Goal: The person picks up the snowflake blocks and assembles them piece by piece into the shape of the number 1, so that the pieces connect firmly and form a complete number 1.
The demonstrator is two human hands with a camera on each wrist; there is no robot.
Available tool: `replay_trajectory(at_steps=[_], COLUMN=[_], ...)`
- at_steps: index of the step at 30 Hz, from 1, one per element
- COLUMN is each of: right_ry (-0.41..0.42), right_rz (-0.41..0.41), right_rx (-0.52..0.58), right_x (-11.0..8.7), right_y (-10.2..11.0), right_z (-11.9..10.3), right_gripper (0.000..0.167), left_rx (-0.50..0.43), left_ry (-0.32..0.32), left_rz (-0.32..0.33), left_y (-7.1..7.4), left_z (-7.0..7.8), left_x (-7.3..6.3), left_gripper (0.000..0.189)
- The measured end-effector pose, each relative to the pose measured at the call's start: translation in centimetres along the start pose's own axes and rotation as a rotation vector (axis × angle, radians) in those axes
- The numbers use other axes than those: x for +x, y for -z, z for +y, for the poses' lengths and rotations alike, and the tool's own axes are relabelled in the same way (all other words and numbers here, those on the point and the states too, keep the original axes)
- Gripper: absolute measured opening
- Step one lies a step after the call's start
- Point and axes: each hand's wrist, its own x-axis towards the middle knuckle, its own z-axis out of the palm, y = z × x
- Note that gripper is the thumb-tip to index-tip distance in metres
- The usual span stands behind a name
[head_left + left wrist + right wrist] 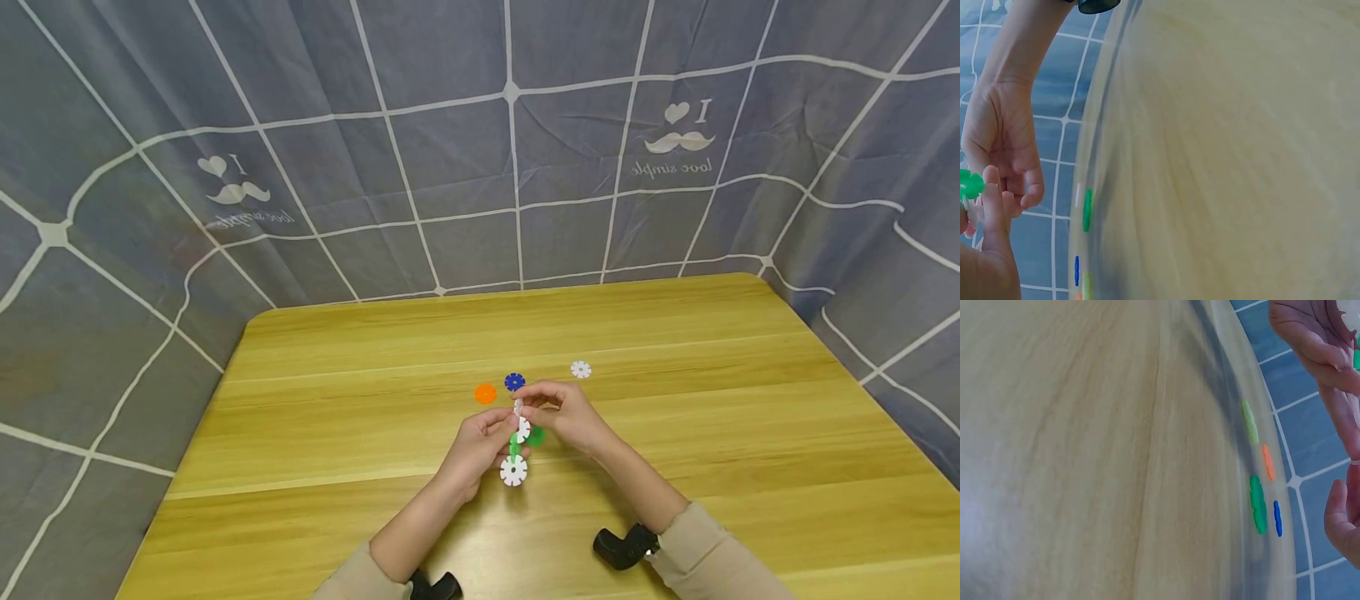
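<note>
A chain of slotted plastic discs is held up over the table in the head view. At its lower end is a white disc (513, 471), then a green disc (514, 448) seen edge-on, then another white disc (523, 430). My left hand (472, 447) grips the chain from the left side. From the right, my right hand (567, 418) pinches a small white disc (518, 405) at the chain's top, partly hidden by fingers. In the left wrist view, the chain's green disc (970, 184) shows beside the fingertips.
Loose discs lie on the wooden table (337, 400): orange (485, 394), blue (514, 382), white (581, 369) and green (536, 437). A light green disc (1250, 422) shows in the right wrist view. Behind the table hangs a grey gridded curtain (450, 167).
</note>
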Motion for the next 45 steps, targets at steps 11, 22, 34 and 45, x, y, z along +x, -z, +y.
replay_trajectory(at_steps=[11, 22, 34, 45], right_ry=[0.030, 0.011, -0.008, -0.057], right_rz=[-0.035, -0.037, 0.032, 0.074], right_rx=[0.020, -0.008, -0.053, -0.026], right_x=[0.0, -0.2, 0.1, 0.3], right_y=[0.0, 0.1, 1.4, 3.6], right_z=[-0.2, -0.1, 0.0, 0.6], right_gripper=[0.024, 0.027, 0.026, 0.036], left_rx=[0.026, 0.034, 0.056, 0.042], left_ry=[-0.012, 0.017, 0.027, 0.011], left_rz=[0.017, 0.044, 0.037, 0.040], left_y=[0.1, 0.2, 0.3, 0.4], left_z=[0.2, 0.1, 0.2, 0.1], left_x=[-0.1, 0.0, -0.2, -0.2], left_gripper=[0.036, 0.045, 0.046, 0.046])
